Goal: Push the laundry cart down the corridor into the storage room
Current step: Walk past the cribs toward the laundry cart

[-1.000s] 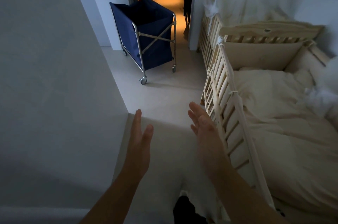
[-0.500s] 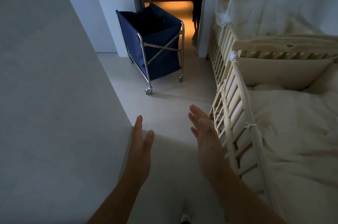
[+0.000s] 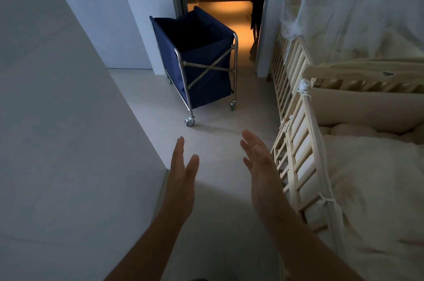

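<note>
The laundry cart (image 3: pixel 202 74) has a dark blue fabric bag on a chrome cross-braced frame with small castors. It stands on the pale floor just before a doorway, turned at a slight angle. My left hand (image 3: pixel 182 177) and my right hand (image 3: pixel 260 166) are stretched out in front of me, palms facing each other, fingers straight and apart, holding nothing. Both hands are well short of the cart, with bare floor between them and its near castor (image 3: pixel 190 121).
A white wall (image 3: pixel 68 143) runs close along my left. A wooden slatted cot (image 3: pixel 296 134) with cream bedding and netting lines the right. Beyond the cart, the doorway (image 3: pixel 220 5) opens onto a corridor lit orange.
The cart now looks larger and nearer as I have moved forward along the passage. My hands have kept the same outstretched pose.
</note>
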